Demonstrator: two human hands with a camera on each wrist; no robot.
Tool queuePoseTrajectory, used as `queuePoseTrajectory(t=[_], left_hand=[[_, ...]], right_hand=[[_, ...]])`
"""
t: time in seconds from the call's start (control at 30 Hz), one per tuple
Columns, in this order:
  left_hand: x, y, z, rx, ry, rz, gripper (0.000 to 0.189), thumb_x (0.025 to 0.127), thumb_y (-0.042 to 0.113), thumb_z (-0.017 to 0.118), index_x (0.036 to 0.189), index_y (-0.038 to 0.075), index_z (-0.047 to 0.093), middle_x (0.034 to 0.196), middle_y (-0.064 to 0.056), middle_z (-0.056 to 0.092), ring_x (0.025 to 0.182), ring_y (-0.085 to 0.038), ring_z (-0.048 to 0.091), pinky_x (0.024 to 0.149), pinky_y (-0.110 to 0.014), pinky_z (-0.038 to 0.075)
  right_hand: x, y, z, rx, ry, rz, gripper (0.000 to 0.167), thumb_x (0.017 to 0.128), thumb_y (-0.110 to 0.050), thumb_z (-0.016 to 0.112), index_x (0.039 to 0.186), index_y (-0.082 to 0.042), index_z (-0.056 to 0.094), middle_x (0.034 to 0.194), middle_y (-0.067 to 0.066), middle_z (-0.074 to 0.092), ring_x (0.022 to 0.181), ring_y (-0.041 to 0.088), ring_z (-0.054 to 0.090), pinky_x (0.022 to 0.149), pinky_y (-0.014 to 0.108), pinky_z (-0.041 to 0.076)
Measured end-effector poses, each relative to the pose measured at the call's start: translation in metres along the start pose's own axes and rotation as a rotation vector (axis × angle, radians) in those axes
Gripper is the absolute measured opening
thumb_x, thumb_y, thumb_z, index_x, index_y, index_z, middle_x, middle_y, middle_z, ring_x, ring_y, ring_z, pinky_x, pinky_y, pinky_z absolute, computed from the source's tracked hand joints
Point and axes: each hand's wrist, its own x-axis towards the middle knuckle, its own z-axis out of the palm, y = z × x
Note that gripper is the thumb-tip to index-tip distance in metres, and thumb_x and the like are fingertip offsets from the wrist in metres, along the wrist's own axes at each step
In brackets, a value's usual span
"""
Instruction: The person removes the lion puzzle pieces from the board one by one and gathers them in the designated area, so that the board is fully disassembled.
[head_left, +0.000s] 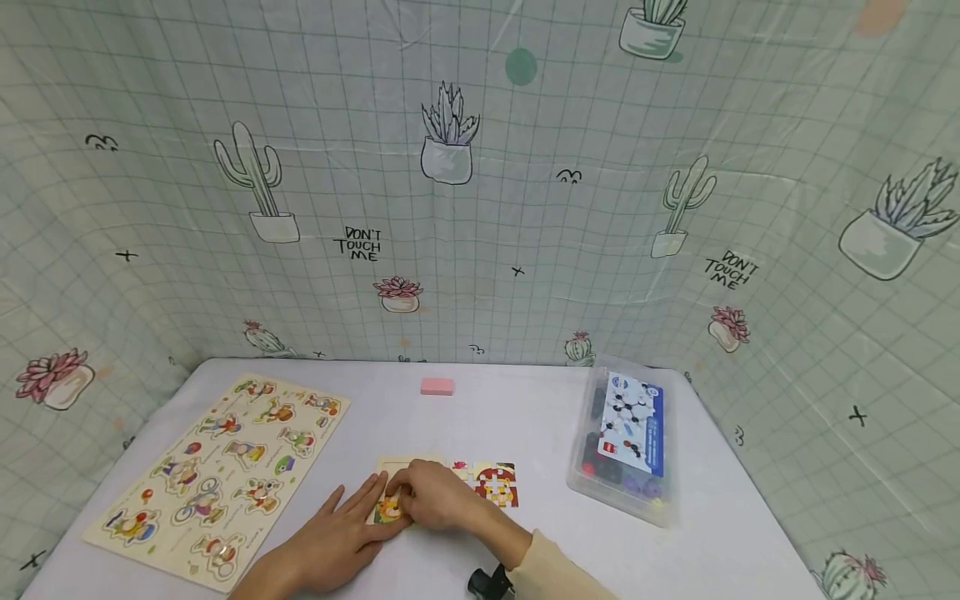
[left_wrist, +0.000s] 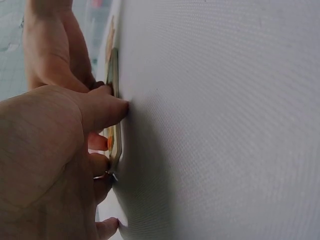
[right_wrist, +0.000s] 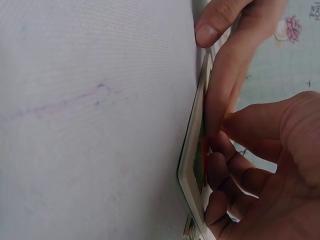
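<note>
A small jigsaw board (head_left: 387, 510) with a colourful picture lies flat on the white table, partly hidden under both hands. My left hand (head_left: 337, 537) rests at its left side with straight fingers, the thumb along the near edge. Over the board, my right hand (head_left: 438, 497) bends its fingers down, thumb and forefinger pinching a puzzle piece of which only an orange-yellow bit shows in the right wrist view. The other right fingers (right_wrist: 217, 167) touch the board's surface. Right of that hand lies a square of joined puzzle pieces (head_left: 497, 485) in red, yellow and white.
A large wooden puzzle board (head_left: 225, 467) with cartoon animal figures lies at the left. Toward the back is a pink block (head_left: 437, 387). A clear plastic case (head_left: 626, 442) with coloured parts stands at the right. A patterned cloth (head_left: 480, 208) hangs behind the table.
</note>
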Motion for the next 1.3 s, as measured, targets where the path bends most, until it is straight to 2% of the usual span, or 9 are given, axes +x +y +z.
queuePoseTrajectory(t=[0.4,0.57,0.83,1.3], left_hand=[[0.0004,-0.0002,-0.0004,-0.002,-0.013,-0.004,0.041,0.103,0.031,0.057,0.143,0.037,0.057,0.163,-0.021,0.026,0.15,-0.041,0.024,0.107,-0.075,0.023],[0.0003,0.0001,-0.0009,0.002,-0.011,-0.003,0.041,0.102,0.03,0.057,0.143,0.037,0.057,0.163,-0.02,0.026,0.15,-0.041,0.023,0.107,-0.075,0.023],[0.0015,0.0002,-0.0011,-0.019,-0.013,-0.007,0.041,0.102,0.03,0.057,0.142,0.037,0.058,0.164,-0.021,0.024,0.15,-0.042,0.024,0.107,-0.076,0.023],[0.0023,-0.001,0.0005,-0.014,-0.008,-0.008,0.041,0.101,0.031,0.058,0.142,0.038,0.059,0.162,-0.019,0.031,0.149,-0.044,0.024,0.106,-0.077,0.022]], right_hand=[[0.0002,0.0016,0.0009,0.151,-0.001,0.055,0.019,0.092,-0.008,0.065,0.108,-0.011,0.075,0.073,-0.014,0.06,0.064,-0.002,0.052,0.063,0.016,0.044],[0.0004,0.0017,0.0012,0.158,0.019,0.066,0.014,0.092,-0.012,0.067,0.103,-0.015,0.074,0.073,-0.015,0.06,0.064,-0.002,0.052,0.064,0.016,0.045],[0.0018,0.0044,0.0028,0.191,0.041,0.057,0.01,0.089,-0.013,0.07,0.099,-0.014,0.073,0.074,-0.015,0.059,0.064,-0.002,0.051,0.061,0.017,0.044],[0.0034,0.0039,0.0051,0.243,0.06,0.015,0.009,0.089,-0.015,0.074,0.094,-0.018,0.067,0.079,-0.015,0.063,0.068,-0.005,0.053,0.062,0.016,0.045]])
